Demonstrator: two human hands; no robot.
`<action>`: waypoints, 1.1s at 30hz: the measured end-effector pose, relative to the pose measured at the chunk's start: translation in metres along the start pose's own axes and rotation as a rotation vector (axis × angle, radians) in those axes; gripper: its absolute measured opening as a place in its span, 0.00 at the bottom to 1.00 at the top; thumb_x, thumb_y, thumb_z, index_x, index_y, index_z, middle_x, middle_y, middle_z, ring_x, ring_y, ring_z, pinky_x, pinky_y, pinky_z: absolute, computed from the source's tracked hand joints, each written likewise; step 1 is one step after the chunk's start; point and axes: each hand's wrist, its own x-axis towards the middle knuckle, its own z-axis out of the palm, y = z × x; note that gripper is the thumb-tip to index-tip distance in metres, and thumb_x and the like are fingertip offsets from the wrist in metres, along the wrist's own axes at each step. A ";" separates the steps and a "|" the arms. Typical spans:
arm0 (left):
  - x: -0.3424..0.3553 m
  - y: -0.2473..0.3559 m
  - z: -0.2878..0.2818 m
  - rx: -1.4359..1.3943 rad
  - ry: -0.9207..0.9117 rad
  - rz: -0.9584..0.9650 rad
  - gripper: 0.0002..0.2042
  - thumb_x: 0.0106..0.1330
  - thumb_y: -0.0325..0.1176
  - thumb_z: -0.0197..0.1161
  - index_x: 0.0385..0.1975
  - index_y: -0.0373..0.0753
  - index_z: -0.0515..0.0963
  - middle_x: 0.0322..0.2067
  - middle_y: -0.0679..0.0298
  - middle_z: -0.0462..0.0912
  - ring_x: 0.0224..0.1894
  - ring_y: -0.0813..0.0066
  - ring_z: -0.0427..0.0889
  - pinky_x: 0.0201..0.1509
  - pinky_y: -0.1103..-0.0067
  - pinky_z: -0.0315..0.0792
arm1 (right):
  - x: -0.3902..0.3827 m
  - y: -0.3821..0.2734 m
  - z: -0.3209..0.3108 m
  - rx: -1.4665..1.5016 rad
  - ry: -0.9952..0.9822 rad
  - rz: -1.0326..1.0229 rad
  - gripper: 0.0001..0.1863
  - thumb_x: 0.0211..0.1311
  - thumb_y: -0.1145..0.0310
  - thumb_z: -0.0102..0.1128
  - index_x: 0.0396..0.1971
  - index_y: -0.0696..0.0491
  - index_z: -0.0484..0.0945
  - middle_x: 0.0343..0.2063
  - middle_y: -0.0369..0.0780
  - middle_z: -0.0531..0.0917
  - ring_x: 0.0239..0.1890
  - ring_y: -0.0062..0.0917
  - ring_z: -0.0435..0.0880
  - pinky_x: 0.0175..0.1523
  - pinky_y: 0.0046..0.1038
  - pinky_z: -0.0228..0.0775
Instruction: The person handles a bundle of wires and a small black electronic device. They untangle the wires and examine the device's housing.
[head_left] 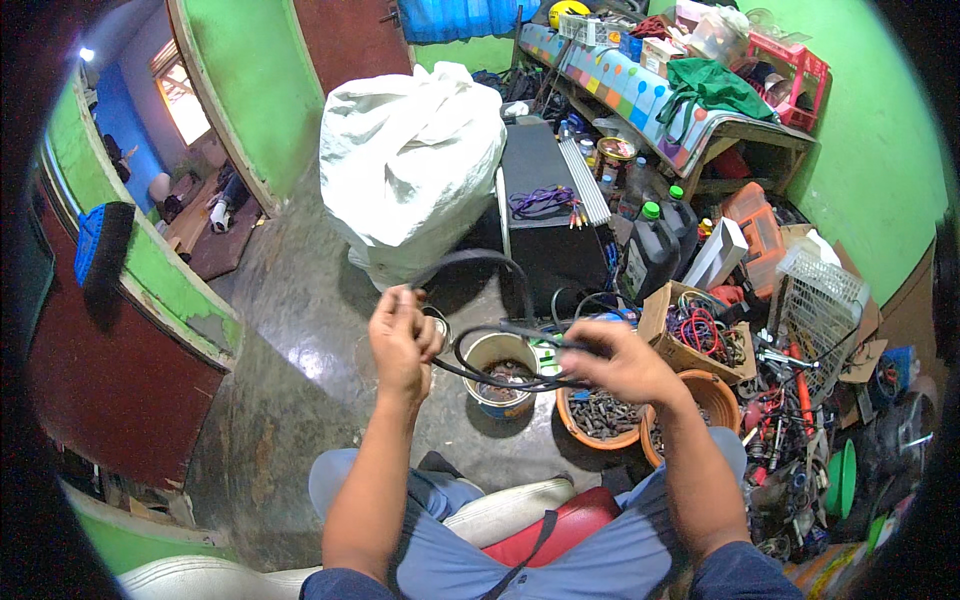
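Observation:
A black cable (478, 257), bent into loose loops, spans the space between my two hands. My left hand (402, 335) is closed in a pinch on one part of it, with the cable arching up and over to the right. On the right, the gathered loops pass under the curled fingers of my right hand (625, 362), which grips them. Below the loops stands a round tub (487, 400) with rusty-brown residue and small bits inside. The cable's ends cannot be made out clearly.
Orange-brown pots (722, 386) of small dark metal parts stand right of the tub, near a cardboard box (658, 310) of coloured wires. A big white sack (410, 165) stands ahead. Black jerrycans (650, 250), tools and a crowded bench (620, 85) fill the right side.

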 end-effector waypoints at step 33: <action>0.043 0.021 -0.076 -0.476 0.654 -0.234 0.14 0.80 0.39 0.44 0.43 0.34 0.70 0.14 0.74 0.52 0.12 0.84 0.47 0.15 0.83 0.44 | 0.016 0.035 0.008 0.110 0.560 -0.027 0.09 0.63 0.73 0.60 0.24 0.59 0.80 0.19 0.35 0.73 0.28 0.22 0.73 0.36 0.25 0.64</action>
